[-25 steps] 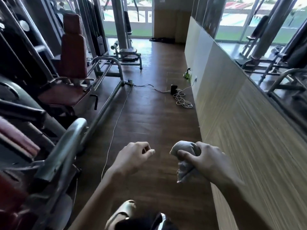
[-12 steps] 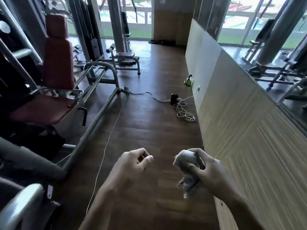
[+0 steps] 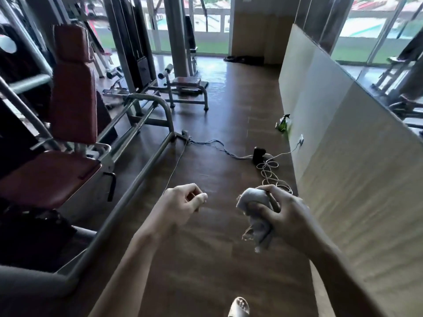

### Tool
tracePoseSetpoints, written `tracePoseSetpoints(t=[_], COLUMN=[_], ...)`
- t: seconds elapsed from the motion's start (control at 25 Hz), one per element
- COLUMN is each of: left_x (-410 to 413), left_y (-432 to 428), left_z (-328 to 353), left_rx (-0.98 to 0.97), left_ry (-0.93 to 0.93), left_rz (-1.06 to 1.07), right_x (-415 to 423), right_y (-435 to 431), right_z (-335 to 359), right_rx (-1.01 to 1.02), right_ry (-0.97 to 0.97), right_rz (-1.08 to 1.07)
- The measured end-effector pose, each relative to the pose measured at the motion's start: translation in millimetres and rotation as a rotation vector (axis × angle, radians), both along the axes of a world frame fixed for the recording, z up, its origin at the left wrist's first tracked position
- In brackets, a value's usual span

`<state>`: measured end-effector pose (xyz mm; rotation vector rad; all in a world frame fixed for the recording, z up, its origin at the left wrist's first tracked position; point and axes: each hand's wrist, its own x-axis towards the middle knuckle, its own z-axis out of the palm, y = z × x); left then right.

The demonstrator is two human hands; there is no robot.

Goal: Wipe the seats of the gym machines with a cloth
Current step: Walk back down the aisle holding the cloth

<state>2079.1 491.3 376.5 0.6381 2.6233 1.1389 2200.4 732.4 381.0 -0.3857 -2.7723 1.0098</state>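
Note:
My right hand point(image 3: 281, 216) grips a bunched grey cloth point(image 3: 256, 216) in front of me, low and right of centre. My left hand point(image 3: 183, 202) hangs beside it with fingers loosely curled and nothing in it. To the left stands a gym machine with a dark red seat point(image 3: 48, 177) and an upright red backrest point(image 3: 73, 97). Both hands are well to the right of that seat, over the wooden floor. A small padded bench point(image 3: 186, 81) stands farther back.
The machine's steel frame bar point(image 3: 128, 197) runs along the floor on the left. Cables point(image 3: 267, 168) and a black device point(image 3: 258, 154) lie on the floor ahead, with a green spray bottle point(image 3: 283, 123) by the wooden partition wall point(image 3: 357, 170) on the right. My sandalled foot point(image 3: 239, 307) shows below.
I have walked forward along the aisle: the red seat and the cables have come nearer. The near machine at the lower left has dropped out of view. Both hands keep their poses.

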Motion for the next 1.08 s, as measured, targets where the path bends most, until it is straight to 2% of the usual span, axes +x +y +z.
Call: tracePoseSetpoints(t=[0.2, 0.44, 0.88, 1.08], left_x=[-149, -350, -735, -900], left_y=[84, 154, 285, 365], left_z=[13, 15, 14, 0], left_rx=[0.014, -0.021, -0.013, -0.018], left_ry=[-0.036, 0.024, 0.025, 0.03], left_rz=[0.041, 0.092, 0.061, 0.07], right_x=[-166, -384, -763, -933], right_y=[89, 166, 282, 362], right_z=[16, 11, 9, -4], right_rx=[-0.003, 0.043, 0.048, 0.032], right_ry=[0.003, 0.014, 0.014, 0.014], right_rz=[0.087, 0.148, 0.071, 0.113])
